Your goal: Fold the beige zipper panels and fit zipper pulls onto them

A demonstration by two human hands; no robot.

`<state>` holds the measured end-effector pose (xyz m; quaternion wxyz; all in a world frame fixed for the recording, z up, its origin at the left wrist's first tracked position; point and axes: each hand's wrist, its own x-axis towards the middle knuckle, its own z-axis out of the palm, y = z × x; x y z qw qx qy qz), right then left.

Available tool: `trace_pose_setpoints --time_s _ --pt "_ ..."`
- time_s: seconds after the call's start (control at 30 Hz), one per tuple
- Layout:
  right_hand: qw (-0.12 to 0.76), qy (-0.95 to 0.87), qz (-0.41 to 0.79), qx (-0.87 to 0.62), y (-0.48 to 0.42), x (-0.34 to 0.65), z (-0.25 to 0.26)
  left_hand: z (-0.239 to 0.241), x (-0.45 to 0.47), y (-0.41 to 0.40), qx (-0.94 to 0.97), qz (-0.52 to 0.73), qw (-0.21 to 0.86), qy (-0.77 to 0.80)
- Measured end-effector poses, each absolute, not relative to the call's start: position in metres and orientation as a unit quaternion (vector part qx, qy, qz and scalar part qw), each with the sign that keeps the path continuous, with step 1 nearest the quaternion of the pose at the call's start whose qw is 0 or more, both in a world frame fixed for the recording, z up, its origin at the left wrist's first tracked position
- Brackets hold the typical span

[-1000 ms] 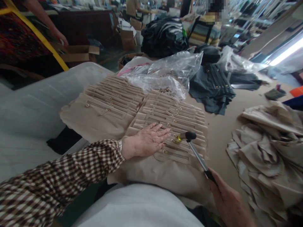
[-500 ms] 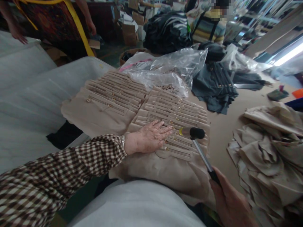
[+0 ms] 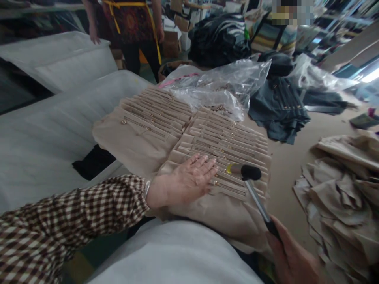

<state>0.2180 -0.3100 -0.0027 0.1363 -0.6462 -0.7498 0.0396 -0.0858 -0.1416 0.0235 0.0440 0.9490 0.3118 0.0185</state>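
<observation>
My left hand (image 3: pixel 189 179) lies flat with its fingers stretched out over a row of overlapping beige fabric pieces (image 3: pixel 219 197). These pieces carry zippers with small gold-coloured pulls. In my right hand (image 3: pixel 291 252) is the black grip of a hammer (image 3: pixel 250 173), which has a metal shaft, a black face on one end and a yellow-edged face on the other. The hammer's head is over the zippers, just right of my left fingertips; whether it touches them I cannot tell. A second row of beige pieces with zippers (image 3: pixel 142 146) lies to the left.
Crumpled beige fabric (image 3: pixel 343 189) is heaped at the right of the table (image 3: pixel 284 157). Clear plastic (image 3: pixel 219 83) and dark grey pieces (image 3: pixel 278 106) lie behind the rows. A large white bin (image 3: pixel 53 130) stands at the left. Beyond it is a person in a yellow-trimmed apron (image 3: pixel 130 23).
My view has turned slightly left, so the scene appears shifted right. My left hand has slid a little toward me on the fabric. The hammer stays in my right hand, over the zippers.
</observation>
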Motion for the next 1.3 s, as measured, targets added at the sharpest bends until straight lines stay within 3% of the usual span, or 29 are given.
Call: trace_pose_setpoints --time_s 0.2,0.53,0.8,0.93,1.07,1.3 --pt "0.108 -0.773 0.047 -0.624 -0.303 0.207 -0.009 -0.001 -0.099 -0.166 0.940 0.025 0.065 0.333" --pt "0.159 -0.766 0.029 -0.623 -0.312 0.202 -0.004 0.004 -0.099 -0.164 0.940 0.017 0.082 0.330" --pt "0.132 -0.739 0.111 -0.651 -0.316 0.204 -0.002 -0.002 -0.098 -0.163 0.940 0.025 0.079 0.331" --pt "0.166 -0.750 0.079 -0.636 -0.328 0.208 0.005 -0.008 -0.099 -0.163 0.942 0.021 0.070 0.326" --pt "0.112 -0.781 0.090 -0.608 -0.330 0.212 0.002 -0.010 -0.100 -0.164 0.945 0.036 0.056 0.319" --pt "0.133 -0.700 0.007 -0.702 -0.326 0.261 0.002 0.005 -0.101 -0.161 0.942 0.009 0.093 0.322"
